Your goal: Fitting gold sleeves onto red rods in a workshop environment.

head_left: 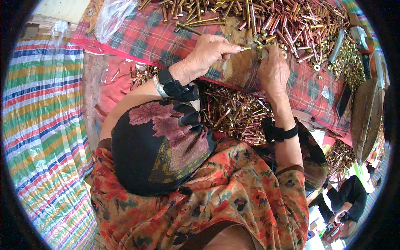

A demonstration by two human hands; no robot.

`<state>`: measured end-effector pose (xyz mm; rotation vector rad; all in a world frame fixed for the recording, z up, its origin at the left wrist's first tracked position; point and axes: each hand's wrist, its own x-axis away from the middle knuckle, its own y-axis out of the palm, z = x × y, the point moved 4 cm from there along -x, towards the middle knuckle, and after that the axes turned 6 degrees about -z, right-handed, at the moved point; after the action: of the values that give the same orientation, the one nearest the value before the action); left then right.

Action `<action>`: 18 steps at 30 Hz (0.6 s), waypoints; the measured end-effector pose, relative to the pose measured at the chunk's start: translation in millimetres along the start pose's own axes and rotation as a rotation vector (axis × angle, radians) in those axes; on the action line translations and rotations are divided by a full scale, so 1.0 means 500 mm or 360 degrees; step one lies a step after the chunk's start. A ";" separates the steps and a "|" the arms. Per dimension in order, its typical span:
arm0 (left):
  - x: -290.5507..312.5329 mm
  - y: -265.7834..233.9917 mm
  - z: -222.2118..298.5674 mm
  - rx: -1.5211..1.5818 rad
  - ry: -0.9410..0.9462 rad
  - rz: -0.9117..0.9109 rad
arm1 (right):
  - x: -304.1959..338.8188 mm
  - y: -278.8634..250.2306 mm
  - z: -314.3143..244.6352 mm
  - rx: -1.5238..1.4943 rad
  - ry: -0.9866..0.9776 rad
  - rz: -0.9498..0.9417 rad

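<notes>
Floral orange garment (233,175) sits nearest my camera. I observe the left hand (210,52) extended, thumb and forefinger pinching a small brass-coloured metal piece (247,48) above plaid cloth (308,89). Beside it, the right hand (275,71) is curled; its grip I cannot tell. Beyond lie metal rods (291,16). Rightward, a round tray (366,121) tilts, contents hidden.
</notes>
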<state>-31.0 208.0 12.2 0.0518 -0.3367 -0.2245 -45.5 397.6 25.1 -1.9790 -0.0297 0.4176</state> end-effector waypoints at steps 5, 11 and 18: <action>-0.004 0.004 0.001 0.0096 0.0005 -0.0014 | 0.003 -0.019 0.026 -0.0086 0.0008 0.0170; -0.010 0.004 -0.008 0.0115 -0.0007 -0.0004 | 0.039 -0.028 0.003 -0.0211 0.0009 -0.0161; -0.011 0.011 -0.013 -0.0016 0.0001 -0.0047 | 0.039 -0.006 0.002 -0.0227 -0.0101 -0.0152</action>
<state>-32.5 214.8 4.8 0.0469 -0.3342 -0.2553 -27.0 403.9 22.2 -2.0940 -0.1983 0.4257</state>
